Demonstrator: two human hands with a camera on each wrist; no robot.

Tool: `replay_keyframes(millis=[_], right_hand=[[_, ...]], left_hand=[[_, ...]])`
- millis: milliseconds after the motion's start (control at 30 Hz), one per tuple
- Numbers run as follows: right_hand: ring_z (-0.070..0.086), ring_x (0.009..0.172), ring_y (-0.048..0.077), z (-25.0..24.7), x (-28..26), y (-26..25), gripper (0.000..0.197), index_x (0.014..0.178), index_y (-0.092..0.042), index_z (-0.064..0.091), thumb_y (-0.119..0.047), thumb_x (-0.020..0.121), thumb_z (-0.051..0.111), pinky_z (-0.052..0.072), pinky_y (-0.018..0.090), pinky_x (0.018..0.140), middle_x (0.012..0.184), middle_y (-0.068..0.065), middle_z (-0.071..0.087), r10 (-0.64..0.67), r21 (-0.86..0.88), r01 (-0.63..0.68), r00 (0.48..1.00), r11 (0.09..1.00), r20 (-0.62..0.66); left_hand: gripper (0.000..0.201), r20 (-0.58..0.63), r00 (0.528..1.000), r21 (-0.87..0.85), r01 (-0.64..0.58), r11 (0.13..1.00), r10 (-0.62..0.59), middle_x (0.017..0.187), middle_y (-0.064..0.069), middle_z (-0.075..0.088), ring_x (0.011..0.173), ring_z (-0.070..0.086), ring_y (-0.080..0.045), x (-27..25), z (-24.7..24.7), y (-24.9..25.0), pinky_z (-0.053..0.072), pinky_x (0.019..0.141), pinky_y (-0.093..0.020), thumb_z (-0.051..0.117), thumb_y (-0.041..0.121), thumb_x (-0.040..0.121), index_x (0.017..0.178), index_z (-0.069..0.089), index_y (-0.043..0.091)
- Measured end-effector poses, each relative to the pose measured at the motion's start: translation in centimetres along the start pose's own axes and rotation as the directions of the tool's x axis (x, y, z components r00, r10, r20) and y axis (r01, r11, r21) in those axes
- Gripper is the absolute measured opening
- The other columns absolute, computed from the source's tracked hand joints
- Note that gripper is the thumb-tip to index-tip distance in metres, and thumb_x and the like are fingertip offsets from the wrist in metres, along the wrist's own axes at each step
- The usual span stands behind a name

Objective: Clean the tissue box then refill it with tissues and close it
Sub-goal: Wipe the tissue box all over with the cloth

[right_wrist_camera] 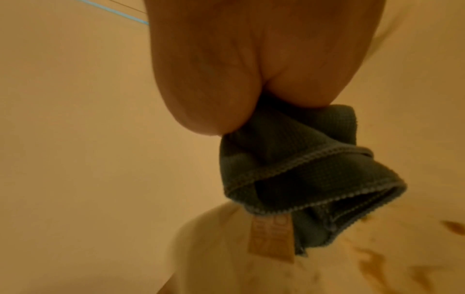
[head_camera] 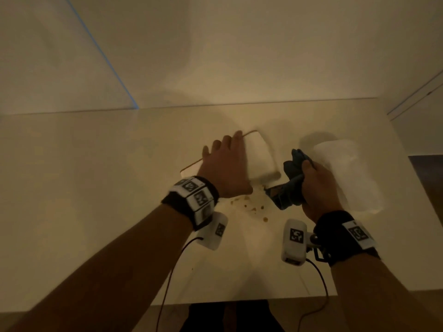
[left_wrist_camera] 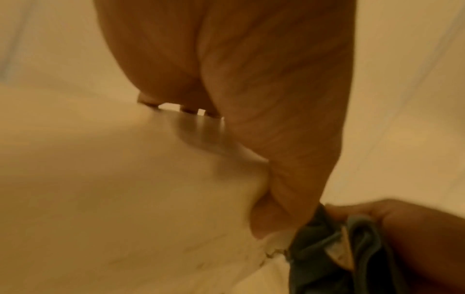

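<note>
two hands: left hand [head_camera: 225, 168] lies flat, steadying the light, stiff tissue box [head_camera: 260, 161]; right hand [head_camera: 320, 188] clutches soft cloth [head_camera: 291, 185].

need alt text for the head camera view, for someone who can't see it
Seen from above, a left hand presses flat on a white tissue box on a pale table, while the right hand grips a bunched blue cloth beside it. Brown crumbs lie near the box; a clear-wrapped tissue pack sits to the right.

You gripped a blue cloth [right_wrist_camera: 297, 159] of ribbed weave with a stitched hem. The white tissue box [head_camera: 260, 159] looked smooth and matt, and the pale table [head_camera: 96, 188] showed a smooth, faintly glossy finish.
</note>
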State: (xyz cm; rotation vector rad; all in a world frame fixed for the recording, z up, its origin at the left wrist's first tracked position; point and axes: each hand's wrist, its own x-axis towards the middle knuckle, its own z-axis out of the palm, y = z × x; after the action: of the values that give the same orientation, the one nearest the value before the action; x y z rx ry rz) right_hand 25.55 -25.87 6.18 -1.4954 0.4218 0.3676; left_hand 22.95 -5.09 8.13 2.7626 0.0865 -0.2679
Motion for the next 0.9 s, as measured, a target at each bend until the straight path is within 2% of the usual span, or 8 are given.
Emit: replay_keyframes(millis=[200, 333, 433, 500, 600, 733, 800, 900], right_hand=[[0.065, 0.111, 0.020, 3.0, -1.6, -4.1, 0.025, 0.116, -0.033, 0.066, -0.031, 0.103, 0.044, 0.052, 0.048, 0.100, 0.118, -0.002, 0.068, -0.250, -0.143, 0.253, 0.967, 0.957, 0.040], [0.060, 0.112, 0.021, 5.5, -3.0, -5.4, 0.033, 0.131, -0.022, 0.058, -0.030, 0.105, 0.040, 0.049, 0.041, 0.100, 0.121, -0.002, 0.063, -0.381, -0.403, 0.419, 0.908, 0.814, 0.175], [0.052, 0.125, 0.018, 7.4, -3.8, -4.7, 0.040, 0.144, -0.023, 0.049, -0.030, 0.106, 0.040, 0.040, 0.034, 0.110, 0.140, -0.001, 0.055, -0.350, -0.504, 0.468, 0.882, 0.726, 0.316], [0.042, 0.138, 0.023, 8.6, -4.7, -3.9, 0.047, 0.150, -0.017, 0.040, -0.029, 0.105, 0.037, 0.033, 0.040, 0.117, 0.152, 0.006, 0.044, -0.407, -0.615, 0.566, 0.823, 0.549, 0.395], [0.024, 0.149, 0.032, 10.9, -7.1, -2.1, 0.056, 0.151, -0.010, 0.035, -0.036, 0.102, 0.026, 0.020, 0.051, 0.121, 0.158, 0.013, 0.034, -0.468, -0.735, 0.678, 0.651, 0.005, 0.598], [0.011, 0.153, 0.025, 13.3, -8.9, -1.4, 0.056, 0.155, -0.024, 0.026, -0.043, 0.103, 0.028, 0.008, 0.049, 0.123, 0.164, 0.002, 0.021, -0.338, -0.656, 0.738, 0.585, -0.157, 0.738], [0.014, 0.152, 0.025, 13.5, -7.7, -2.3, 0.056, 0.155, -0.027, 0.025, -0.045, 0.102, 0.028, 0.011, 0.052, 0.122, 0.164, 0.001, 0.022, -0.332, -0.662, 0.717, 0.584, -0.218, 0.741], [0.013, 0.152, 0.027, 12.9, -5.0, -4.2, 0.060, 0.156, -0.027, 0.017, -0.051, 0.101, 0.022, 0.011, 0.053, 0.122, 0.165, 0.003, 0.017, -0.349, -0.812, 0.578, 0.748, -0.076, 0.565]], left_hand=[[0.121, -0.196, 0.980, -0.516, -0.070, 0.854, -0.038, 0.139, 0.001, 0.040, 0.126, 0.045, -0.020, -3.3, -1.1, -4.1, 0.046, 0.103, -0.046, 0.085, 0.047, 0.046, 0.145, 0.021, 0.022], [0.120, -0.233, 0.967, -0.645, -0.070, 0.761, -0.108, 0.140, 0.003, 0.041, 0.123, 0.047, -0.011, -4.5, 0.3, -5.6, 0.047, 0.095, -0.025, 0.086, 0.047, 0.046, 0.144, 0.022, 0.020], [0.120, -0.252, 0.959, -0.668, -0.075, 0.741, -0.130, 0.140, 0.002, 0.041, 0.122, 0.048, -0.010, -5.0, 1.4, -6.0, 0.045, 0.093, -0.025, 0.090, 0.040, 0.047, 0.144, 0.023, 0.018], [0.120, -0.275, 0.953, -0.652, -0.085, 0.753, -0.130, 0.142, -0.002, 0.042, 0.124, 0.050, -0.015, -5.0, 2.0, -6.3, 0.050, 0.097, -0.032, 0.088, 0.043, 0.047, 0.145, 0.023, 0.018], [0.105, -0.293, 0.949, -0.539, -0.063, 0.840, -0.117, 0.148, -0.010, 0.037, 0.131, 0.045, -0.021, -4.9, 3.2, -6.6, 0.044, 0.107, -0.037, 0.082, 0.045, 0.066, 0.147, 0.023, 0.013], [0.069, -0.428, 0.882, 0.052, -0.195, 0.980, 0.198, 0.155, -0.019, 0.030, 0.141, 0.026, -0.033, -4.9, 3.9, -6.4, 0.001, 0.126, -0.038, 0.041, 0.047, 0.096, 0.150, 0.030, 0.006], [0.074, -0.472, 0.864, 0.012, -0.193, 0.981, 0.175, 0.151, -0.019, 0.037, 0.136, 0.033, -0.035, -4.9, 3.6, -5.8, 0.018, 0.122, -0.045, 0.052, 0.046, 0.090, 0.149, 0.029, 0.007], [0.103, -0.364, 0.920, -0.495, -0.060, 0.867, -0.144, 0.139, 0.000, 0.046, 0.120, 0.052, -0.017, -5.7, 3.0, -5.5, 0.052, 0.098, -0.037, 0.089, 0.036, 0.059, 0.141, 0.028, 0.025]])
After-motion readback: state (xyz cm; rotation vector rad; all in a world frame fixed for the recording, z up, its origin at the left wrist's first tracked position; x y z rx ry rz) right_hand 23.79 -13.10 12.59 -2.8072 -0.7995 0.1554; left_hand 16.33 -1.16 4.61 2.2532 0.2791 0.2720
